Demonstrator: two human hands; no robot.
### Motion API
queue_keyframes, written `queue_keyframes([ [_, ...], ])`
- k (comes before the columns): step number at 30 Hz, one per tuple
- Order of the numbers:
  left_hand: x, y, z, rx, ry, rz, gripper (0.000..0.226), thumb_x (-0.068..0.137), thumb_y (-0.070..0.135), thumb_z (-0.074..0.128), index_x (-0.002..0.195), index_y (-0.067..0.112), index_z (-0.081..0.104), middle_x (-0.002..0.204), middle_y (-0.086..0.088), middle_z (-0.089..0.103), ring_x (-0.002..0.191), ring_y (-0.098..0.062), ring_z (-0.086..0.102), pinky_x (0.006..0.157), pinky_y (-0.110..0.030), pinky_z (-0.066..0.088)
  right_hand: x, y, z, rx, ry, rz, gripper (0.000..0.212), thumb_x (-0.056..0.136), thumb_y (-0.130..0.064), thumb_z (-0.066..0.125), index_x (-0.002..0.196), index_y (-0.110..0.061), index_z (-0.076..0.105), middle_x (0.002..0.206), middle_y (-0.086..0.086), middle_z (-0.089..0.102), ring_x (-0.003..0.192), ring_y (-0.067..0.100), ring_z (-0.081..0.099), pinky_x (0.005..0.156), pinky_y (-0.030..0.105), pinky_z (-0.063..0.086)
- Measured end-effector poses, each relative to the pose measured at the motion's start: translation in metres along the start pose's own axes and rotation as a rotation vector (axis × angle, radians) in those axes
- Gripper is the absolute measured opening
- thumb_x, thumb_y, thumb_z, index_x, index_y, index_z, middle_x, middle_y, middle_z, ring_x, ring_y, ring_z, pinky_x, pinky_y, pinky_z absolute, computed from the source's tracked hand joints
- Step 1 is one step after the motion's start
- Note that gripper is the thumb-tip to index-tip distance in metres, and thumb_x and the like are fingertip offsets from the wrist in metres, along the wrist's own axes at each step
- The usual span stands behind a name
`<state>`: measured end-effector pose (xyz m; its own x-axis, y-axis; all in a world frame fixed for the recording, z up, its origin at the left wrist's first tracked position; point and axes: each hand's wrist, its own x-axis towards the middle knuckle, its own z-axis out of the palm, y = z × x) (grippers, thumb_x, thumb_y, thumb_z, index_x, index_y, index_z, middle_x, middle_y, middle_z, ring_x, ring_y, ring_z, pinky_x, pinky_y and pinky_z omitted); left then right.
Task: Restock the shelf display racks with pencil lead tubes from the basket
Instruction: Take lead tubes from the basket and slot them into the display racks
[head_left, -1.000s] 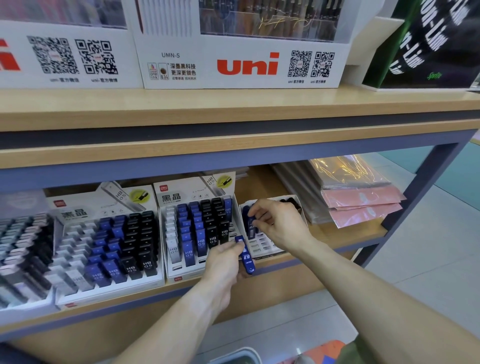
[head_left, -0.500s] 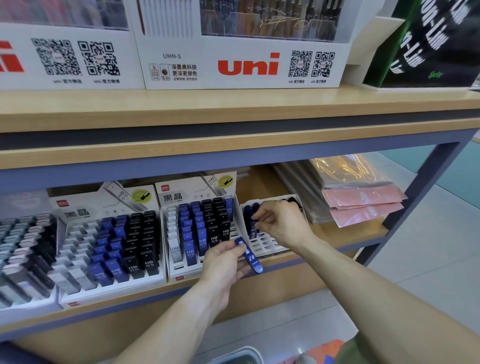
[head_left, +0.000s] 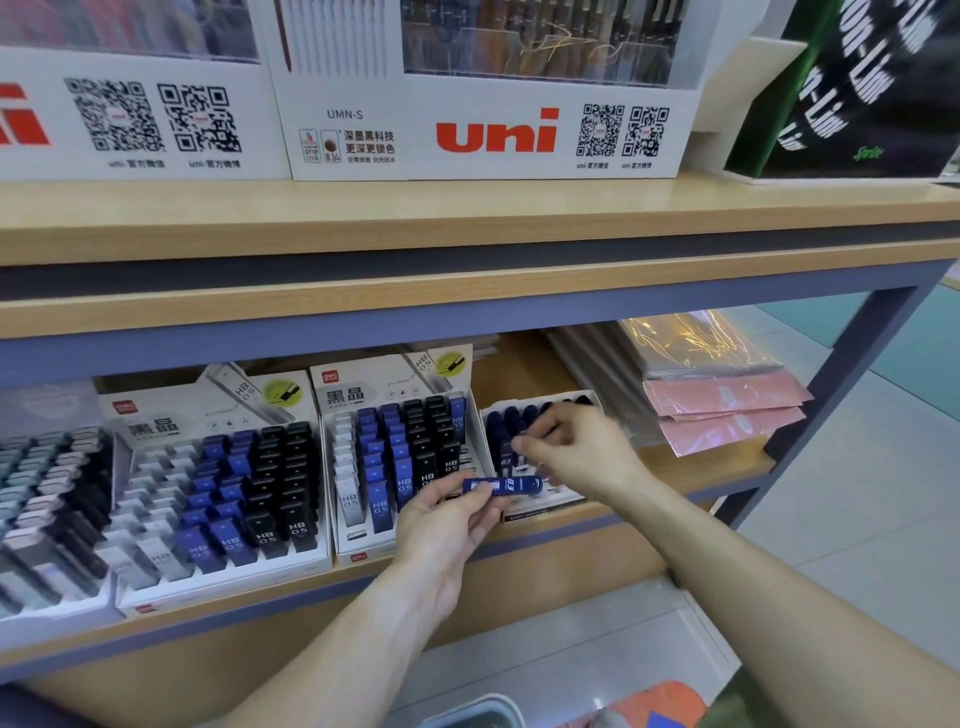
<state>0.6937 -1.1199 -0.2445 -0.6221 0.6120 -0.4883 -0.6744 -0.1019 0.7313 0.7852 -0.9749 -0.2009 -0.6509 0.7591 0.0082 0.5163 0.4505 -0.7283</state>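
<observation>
My left hand (head_left: 447, 525) grips a dark blue pencil lead tube (head_left: 503, 486), held level in front of a small white display rack (head_left: 540, 506) on the lower shelf. My right hand (head_left: 576, 452) hovers over that rack, its fingertips pinching the top of another blue tube (head_left: 505, 457) standing in the rack's left column. Dark blue tubes fill the rack's back rows. The basket (head_left: 467, 714) shows only as a grey rim at the bottom edge.
Left of the small rack stand two white lead racks (head_left: 395, 457) (head_left: 218, 499) with blue, black and white HB 0.5 tubes. Pink plastic packets (head_left: 727, 410) lie stacked to the right. White pen display boxes (head_left: 488, 104) sit on the upper shelf (head_left: 467, 218).
My left hand has turned its blue tube from slanting downward to lying level and raised it slightly toward the rack. My right hand stayed over the rack's left column.
</observation>
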Motion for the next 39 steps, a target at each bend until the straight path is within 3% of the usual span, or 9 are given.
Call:
queue_keyframes([
  [2,0.002,-0.001,0.001,-0.019,-0.011,-0.001,0.028,0.089,-0.007,0.070,0.114,0.005,0.064,0.100,-0.021,0.076,0.091,-0.028,0.077,0.092,-0.037,0.059,-0.009,0.001,-0.007,0.258,-0.175,0.161,0.025,0.084,-0.023,0.083,0.100,-0.009,0.070,0.082,0.009,0.077,0.072,0.020,0.076,0.064,0.027,0.060],
  [5,0.002,-0.006,0.006,0.025,-0.060,0.002,0.029,0.089,-0.004,0.072,0.116,0.002,0.063,0.098,-0.020,0.077,0.092,-0.027,0.077,0.086,-0.032,0.061,-0.014,0.009,-0.021,0.416,-0.177,0.178,0.021,0.081,-0.001,0.082,0.100,-0.001,0.072,0.085,0.016,0.077,0.077,0.022,0.076,0.072,0.026,0.061],
  [9,0.002,-0.015,0.012,0.228,-0.091,0.060,0.027,0.093,0.007,0.072,0.118,0.011,0.065,0.100,-0.014,0.078,0.090,-0.024,0.077,0.083,-0.032,0.061,0.000,0.023,-0.026,0.162,0.084,0.044,0.020,0.078,-0.010,0.086,0.090,-0.020,0.074,0.080,-0.001,0.076,0.075,0.014,0.074,0.078,0.029,0.060],
  [12,0.004,-0.020,0.011,0.407,-0.069,0.058,0.025,0.099,0.007,0.063,0.119,0.022,0.065,0.099,-0.008,0.078,0.081,-0.020,0.076,0.071,-0.027,0.061,0.007,0.025,-0.022,0.001,0.160,-0.085,0.018,0.080,-0.006,0.081,0.090,-0.020,0.075,0.083,-0.005,0.073,0.075,0.009,0.070,0.077,0.023,0.058],
  [16,0.008,-0.025,0.009,0.513,-0.094,0.012,0.035,0.103,0.003,0.053,0.128,0.027,0.062,0.100,-0.008,0.077,0.074,-0.021,0.070,0.059,-0.026,0.056,0.013,0.024,-0.012,-0.222,0.148,-0.269,0.022,0.082,-0.003,0.072,0.096,-0.019,0.076,0.090,-0.008,0.073,0.079,0.008,0.068,0.080,0.024,0.057],
  [20,0.015,-0.029,0.008,0.652,-0.135,0.030,0.047,0.103,0.003,0.049,0.140,0.031,0.054,0.105,-0.008,0.075,0.072,-0.021,0.068,0.057,-0.026,0.053,0.017,0.025,-0.006,-0.330,0.090,-0.324,0.024,0.086,-0.002,0.069,0.102,-0.019,0.076,0.095,-0.004,0.076,0.087,0.012,0.068,0.083,0.027,0.056],
  [25,0.015,-0.034,0.009,0.845,-0.166,0.056,0.058,0.099,0.009,0.049,0.150,0.036,0.043,0.096,-0.002,0.074,0.067,-0.017,0.065,0.061,-0.029,0.053,0.020,0.024,-0.005,-0.396,0.086,-0.364,0.025,0.088,-0.006,0.069,0.106,-0.021,0.077,0.100,-0.004,0.076,0.092,0.013,0.069,0.079,0.016,0.045],
  [29,0.014,-0.035,0.010,0.905,-0.162,0.082,0.061,0.098,0.011,0.051,0.151,0.039,0.041,0.092,0.003,0.074,0.066,-0.016,0.066,0.061,-0.026,0.050,0.021,0.022,0.002,-0.431,0.091,-0.433,0.025,0.086,-0.005,0.071,0.103,-0.021,0.078,0.106,-0.003,0.068,0.088,0.016,0.064,0.081,0.025,0.051],
  [39,0.013,-0.032,0.005,0.921,-0.212,0.060,0.065,0.097,0.010,0.051,0.153,0.040,0.037,0.099,-0.002,0.074,0.068,-0.016,0.067,0.060,-0.028,0.051,0.020,0.017,0.012,-0.464,0.116,-0.325,0.023,0.091,-0.014,0.071,0.112,-0.014,0.078,0.110,0.003,0.076,0.104,0.022,0.068,0.089,0.028,0.049],
])
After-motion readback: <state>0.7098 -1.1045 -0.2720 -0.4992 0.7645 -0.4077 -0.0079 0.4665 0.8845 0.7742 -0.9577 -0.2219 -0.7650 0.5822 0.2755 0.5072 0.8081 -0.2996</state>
